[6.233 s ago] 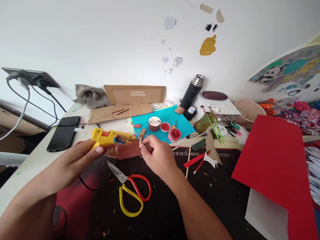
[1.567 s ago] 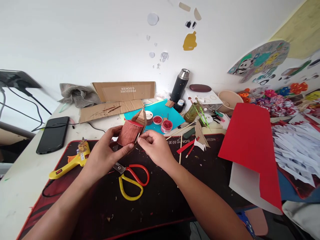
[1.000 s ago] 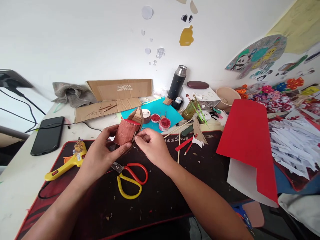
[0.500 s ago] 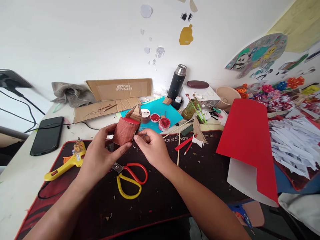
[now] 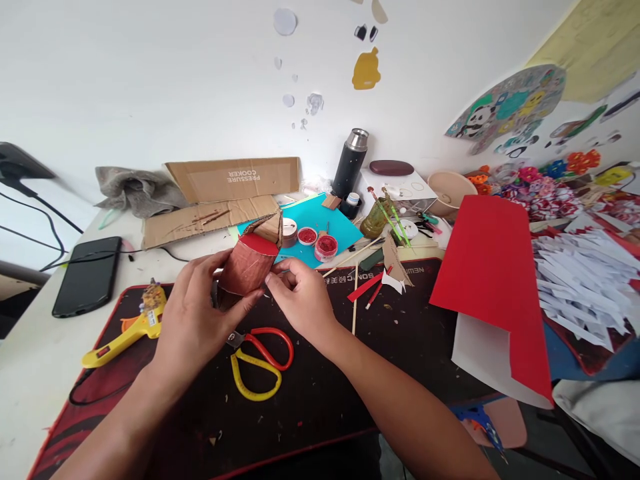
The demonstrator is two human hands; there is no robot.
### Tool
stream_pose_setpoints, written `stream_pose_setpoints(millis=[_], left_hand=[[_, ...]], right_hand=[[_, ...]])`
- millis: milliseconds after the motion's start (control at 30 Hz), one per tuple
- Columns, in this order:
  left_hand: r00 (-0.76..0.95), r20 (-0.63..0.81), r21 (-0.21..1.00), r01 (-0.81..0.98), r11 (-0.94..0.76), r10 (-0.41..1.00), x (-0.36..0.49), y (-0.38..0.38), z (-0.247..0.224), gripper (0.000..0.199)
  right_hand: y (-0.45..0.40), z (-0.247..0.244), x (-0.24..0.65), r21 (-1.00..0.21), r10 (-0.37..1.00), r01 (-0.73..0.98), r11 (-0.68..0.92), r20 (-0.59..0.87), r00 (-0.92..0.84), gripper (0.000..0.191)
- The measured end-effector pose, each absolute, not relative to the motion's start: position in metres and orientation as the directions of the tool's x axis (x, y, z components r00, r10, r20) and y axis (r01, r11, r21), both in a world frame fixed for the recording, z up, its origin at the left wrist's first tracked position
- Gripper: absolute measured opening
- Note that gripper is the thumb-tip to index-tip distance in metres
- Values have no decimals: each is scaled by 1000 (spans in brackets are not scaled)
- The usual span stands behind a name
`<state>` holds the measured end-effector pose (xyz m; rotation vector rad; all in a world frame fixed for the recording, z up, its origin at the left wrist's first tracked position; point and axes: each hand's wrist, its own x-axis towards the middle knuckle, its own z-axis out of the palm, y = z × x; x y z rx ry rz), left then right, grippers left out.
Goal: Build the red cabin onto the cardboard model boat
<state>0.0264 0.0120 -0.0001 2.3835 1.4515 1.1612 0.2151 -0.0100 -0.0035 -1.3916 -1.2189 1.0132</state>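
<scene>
A small red-painted cardboard craft (image 5: 250,267) with a bare corrugated cardboard flap on top is held over the dark desk mat. My left hand (image 5: 203,303) is wrapped round its left side and underside, thumb along the lower front. At its right edge, the thumb and bent fingers of my right hand (image 5: 300,293) pinch close together; the exact spot they grip is partly hidden. Scissors (image 5: 260,363) with one red and one yellow handle lie below the hands. A yellow hot glue gun (image 5: 130,330) rests left of my left hand.
Red paint pots (image 5: 326,247) stand on blue paper (image 5: 305,257) behind the hands. A black flask (image 5: 350,163) rises near the wall. Red card (image 5: 490,260) and white paper strips (image 5: 585,287) lie right. A phone (image 5: 87,277) is at left, cardboard sheets (image 5: 235,180) at the back.
The cardboard craft has tilted slightly, showing more of its red top, and both hands remain at it. The whole view has shifted a little.
</scene>
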Motion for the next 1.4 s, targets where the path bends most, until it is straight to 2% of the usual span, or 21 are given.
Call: stream_pose_setpoints(millis=[200,300,433,800,1100,1400], left_hand=[[248,547,456,713,-532,800,27,10,1,63],[216,502,528,690,-495,837,27,11,1,65],[150,374,661,649,-377,915,25,11,-1,69],[100,251,819,508,-267,963,29,13,1,74],[107,183,849,485,-212,977,31,11,7,71],[87,187,846,492,-206,978,33,10,7,75]], right_hand=[[-8,-4,214,-984,987,176,-14,15,162,11],[-8,-5,213,-988,987,156,-12,13,162,12],[-8,-4,211,-993,988,114,-6,12,156,13],[-8,3,213,-995,990,89,-50,-38,133,15],[-8,5,214,-994,991,96,-51,-38,130,13],[-7,2,214,-994,991,89,-62,-51,122,13]])
